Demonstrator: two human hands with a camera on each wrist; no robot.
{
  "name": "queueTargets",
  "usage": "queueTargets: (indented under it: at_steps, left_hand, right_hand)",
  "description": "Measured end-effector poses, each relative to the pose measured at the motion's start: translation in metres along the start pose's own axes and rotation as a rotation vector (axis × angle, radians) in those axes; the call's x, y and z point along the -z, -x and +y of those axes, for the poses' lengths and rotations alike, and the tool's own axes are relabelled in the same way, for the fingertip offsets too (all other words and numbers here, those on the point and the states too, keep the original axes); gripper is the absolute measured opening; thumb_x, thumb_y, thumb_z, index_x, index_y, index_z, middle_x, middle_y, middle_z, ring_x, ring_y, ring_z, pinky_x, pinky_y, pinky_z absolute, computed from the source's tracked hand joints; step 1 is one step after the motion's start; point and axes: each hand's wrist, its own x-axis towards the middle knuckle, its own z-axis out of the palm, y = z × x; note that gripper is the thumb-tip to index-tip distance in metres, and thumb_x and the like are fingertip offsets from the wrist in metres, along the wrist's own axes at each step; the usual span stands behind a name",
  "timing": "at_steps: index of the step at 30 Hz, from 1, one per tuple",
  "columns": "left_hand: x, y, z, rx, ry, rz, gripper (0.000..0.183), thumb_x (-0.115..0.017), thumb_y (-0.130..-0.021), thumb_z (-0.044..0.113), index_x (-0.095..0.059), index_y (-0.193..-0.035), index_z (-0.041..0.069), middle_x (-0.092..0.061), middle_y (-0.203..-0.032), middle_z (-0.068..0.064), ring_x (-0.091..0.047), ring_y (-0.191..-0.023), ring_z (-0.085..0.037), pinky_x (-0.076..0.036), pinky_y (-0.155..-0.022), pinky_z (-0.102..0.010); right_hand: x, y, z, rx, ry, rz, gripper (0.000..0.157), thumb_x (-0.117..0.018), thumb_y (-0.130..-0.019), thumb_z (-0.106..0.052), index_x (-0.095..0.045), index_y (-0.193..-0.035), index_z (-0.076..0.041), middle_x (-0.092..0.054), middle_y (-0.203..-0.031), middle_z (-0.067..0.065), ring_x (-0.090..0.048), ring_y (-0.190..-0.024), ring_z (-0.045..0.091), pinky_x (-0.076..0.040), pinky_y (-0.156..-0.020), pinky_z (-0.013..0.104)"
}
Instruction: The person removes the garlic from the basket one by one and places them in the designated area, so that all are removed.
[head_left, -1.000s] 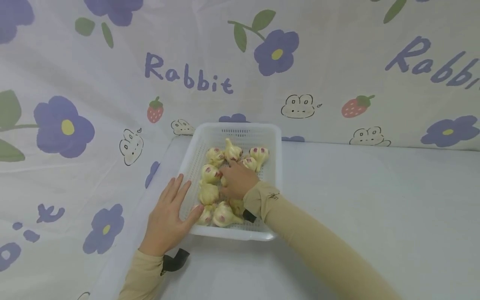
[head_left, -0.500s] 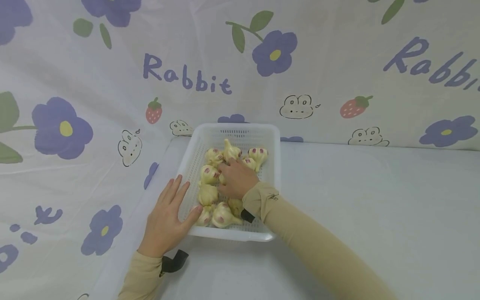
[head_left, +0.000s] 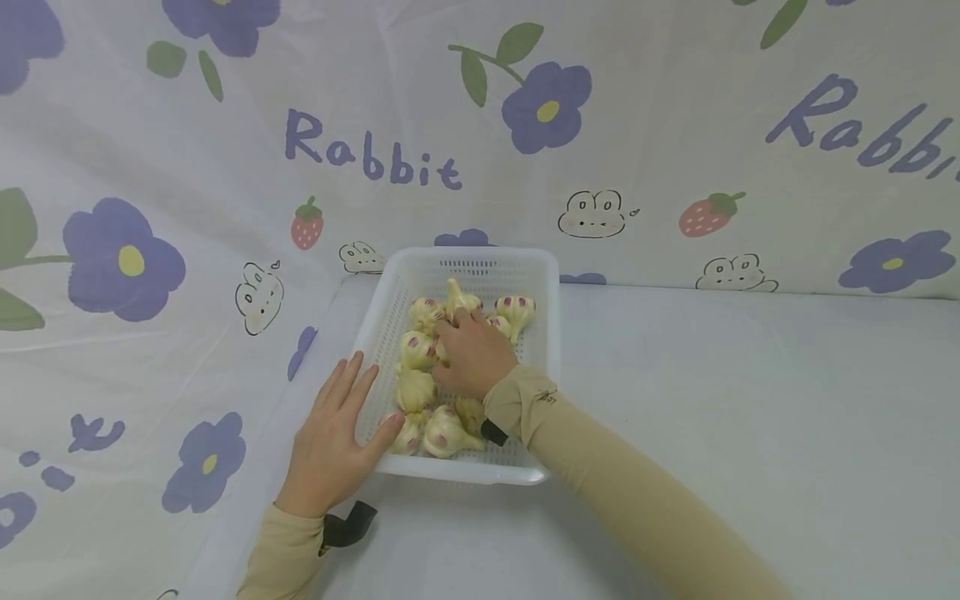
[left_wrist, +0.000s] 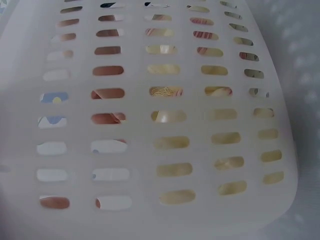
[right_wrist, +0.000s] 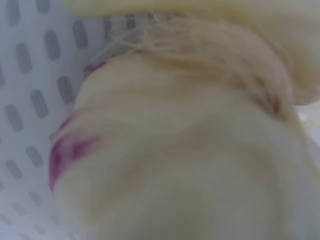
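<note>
"While beige sleeves (head_left: 285,554) cross the near edge, how does the left hand (head_left: 326,442) lie?"

"Loose, its straight fingers at the left rim of the white slotted basket (head_left: 465,472); past that rim, garlic bulbs (head_left: 444,432) lie on the basket floor, some by its near wall."

"And the right hand (head_left: 474,354)?"

"Deeper in, fingers bent down among the bulbs; whether they grasp one I cannot tell; its wrist view shows a rooted, purple-marked bulb (right_wrist: 170,145) close up."

"Farther still?"

"A long-necked bulb (head_left: 461,297) toward the basket's far side; then white cloth (head_left: 675,50) printed with purple flowers (head_left: 525,125), strawberries (head_left: 307,227) and 'Rabbit'."
</note>
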Motion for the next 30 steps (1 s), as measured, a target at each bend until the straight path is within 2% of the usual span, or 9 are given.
queueTargets:
  at_steps: [5, 11, 15, 24, 30]
  left_hand:
    - [0.001, -0.001, 0.001, -0.005, 0.001, 0.005, 0.071, -0.067, -0.096, 0.042, -0.05, -0.154, 0.006, -0.038, -0.167, -0.016, -0.032, -0.155, -0.041, -0.041, -0.112, -0.069]
    - [0.001, -0.002, 0.001, -0.006, 0.002, 0.004, 0.071, -0.068, -0.096, 0.041, -0.05, -0.154, 0.005, -0.037, -0.167, -0.016, -0.032, -0.155, -0.042, -0.04, -0.114, -0.069]
    - [0.0, -0.002, 0.0, -0.005, 0.009, 0.005, 0.072, -0.068, -0.096, 0.042, -0.049, -0.154, 0.004, -0.037, -0.167, -0.016, -0.031, -0.156, -0.041, -0.039, -0.115, -0.068]
    - [-0.001, -0.001, 0.0, 0.005, 0.008, -0.014, 0.072, -0.066, -0.098, 0.044, -0.048, -0.155, 0.005, -0.035, -0.168, -0.015, -0.03, -0.156, -0.041, -0.039, -0.115, -0.069]
    - [0.0, -0.001, 0.0, -0.002, 0.006, -0.012, 0.072, -0.066, -0.097, 0.044, -0.049, -0.154, 0.004, -0.036, -0.167, -0.016, -0.032, -0.155, -0.043, -0.039, -0.115, -0.068]
  right_hand:
    - [-0.001, -0.001, 0.001, 0.016, 0.015, 0.072, 0.019, -0.071, -0.085, -0.016, -0.068, -0.101, -0.005, -0.063, -0.099, 0.014, -0.056, -0.084, 0.028, -0.052, -0.061, 0.034]
    - [-0.001, -0.004, 0.002, 0.034, 0.061, 0.142, 0.031, -0.073, -0.085, -0.02, -0.071, -0.112, -0.004, -0.065, -0.101, 0.015, -0.057, -0.085, 0.028, -0.055, -0.066, 0.035]
    - [0.002, -0.004, 0.001, 0.032, 0.044, 0.172, 0.037, -0.077, -0.086, -0.021, -0.073, -0.117, -0.002, -0.066, -0.104, 0.016, -0.059, -0.086, 0.029, -0.056, -0.069, 0.037]
    - [0.011, -0.003, -0.002, 0.008, 0.009, 0.18, 0.039, -0.076, -0.088, -0.022, -0.072, -0.121, -0.003, -0.066, -0.107, 0.017, -0.059, -0.088, 0.029, -0.057, -0.069, 0.036]
    - [0.021, -0.005, -0.003, -0.021, -0.058, 0.157, 0.043, -0.072, -0.085, -0.019, -0.071, -0.126, -0.005, -0.067, -0.11, 0.015, -0.059, -0.092, 0.028, -0.057, -0.073, 0.037]
